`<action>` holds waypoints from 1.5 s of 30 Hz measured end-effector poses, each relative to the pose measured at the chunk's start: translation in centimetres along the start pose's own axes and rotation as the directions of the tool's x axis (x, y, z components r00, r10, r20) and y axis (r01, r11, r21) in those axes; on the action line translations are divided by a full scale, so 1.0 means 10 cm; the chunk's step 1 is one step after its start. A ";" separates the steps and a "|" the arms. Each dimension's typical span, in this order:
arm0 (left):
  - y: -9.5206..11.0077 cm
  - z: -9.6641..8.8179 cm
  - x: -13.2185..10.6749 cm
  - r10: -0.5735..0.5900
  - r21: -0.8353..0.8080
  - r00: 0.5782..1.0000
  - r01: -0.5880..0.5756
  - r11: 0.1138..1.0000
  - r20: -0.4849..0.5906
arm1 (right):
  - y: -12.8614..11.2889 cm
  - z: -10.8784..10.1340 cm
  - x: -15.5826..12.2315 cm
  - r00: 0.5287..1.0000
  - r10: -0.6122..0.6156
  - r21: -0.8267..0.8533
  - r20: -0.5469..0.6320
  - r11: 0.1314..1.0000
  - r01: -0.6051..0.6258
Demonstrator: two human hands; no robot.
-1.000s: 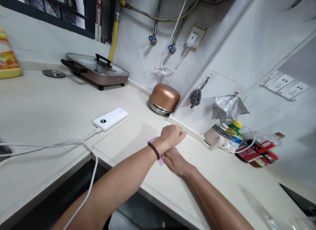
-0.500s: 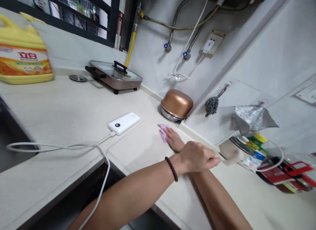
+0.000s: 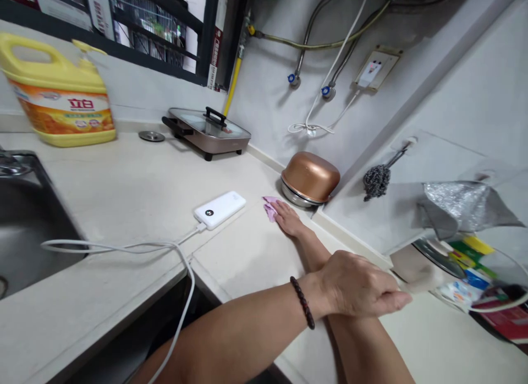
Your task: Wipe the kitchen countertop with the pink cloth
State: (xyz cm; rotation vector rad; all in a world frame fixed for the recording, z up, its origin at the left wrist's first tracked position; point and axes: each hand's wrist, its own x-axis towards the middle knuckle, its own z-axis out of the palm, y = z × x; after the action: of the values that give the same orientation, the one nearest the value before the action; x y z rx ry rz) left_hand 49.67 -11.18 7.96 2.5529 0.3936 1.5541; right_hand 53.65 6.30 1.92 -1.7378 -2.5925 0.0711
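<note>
My right hand (image 3: pixel 287 218) lies on the counter with its fingers stretched over a pink cloth (image 3: pixel 270 209), pressing it to the surface. The cloth sticks out past the fingertips, close to an upturned copper-coloured pot (image 3: pixel 311 176). My left hand (image 3: pixel 358 282) crosses above my right forearm, closed with the thumb sticking out to the right. Its curled fingers are turned away, so their contents are hidden. A dark beaded bracelet (image 3: pixel 302 302) is on the left wrist. Left of the hands rests a white power bank (image 3: pixel 220 209) with a white cable (image 3: pixel 124 245) plugged in.
A glass-lidded electric pan (image 3: pixel 208 133) and a yellow detergent jug (image 3: pixel 66 106) stand along the back. At left is a metal sink (image 3: pixel 37 230). A steel scrubber (image 3: pixel 377 181) hangs on the right wall, above a lidded pot (image 3: pixel 424 263) and packets.
The view has swung left, so more of the sink shows. My right hand and the cloth have slid a little closer to the copper pot. The left hand stays closed over the right forearm.
</note>
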 end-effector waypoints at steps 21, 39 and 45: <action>0.00 -0.25 0.06 0.022 -0.121 1.000 -0.024 0.992 -0.020 | -1.37 0.06 -0.86 0.763 -0.644 0.173 0.059 0.759 0.627; -0.11 -0.28 0.04 -0.284 -0.400 0.957 0.240 0.885 -0.055 | -0.32 -0.12 -3.53 0.985 -0.133 0.157 0.114 0.981 0.114; -0.14 -0.25 0.06 -0.455 -0.512 0.885 0.347 0.785 -0.097 | 0.56 0.15 -4.75 0.944 0.330 0.006 -0.013 0.944 -0.330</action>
State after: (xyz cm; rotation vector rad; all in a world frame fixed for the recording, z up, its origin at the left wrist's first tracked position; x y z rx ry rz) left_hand 47.49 -9.73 9.35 1.7848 0.4680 1.5251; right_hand 76.86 -35.58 0.55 -2.1434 -2.2607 0.0680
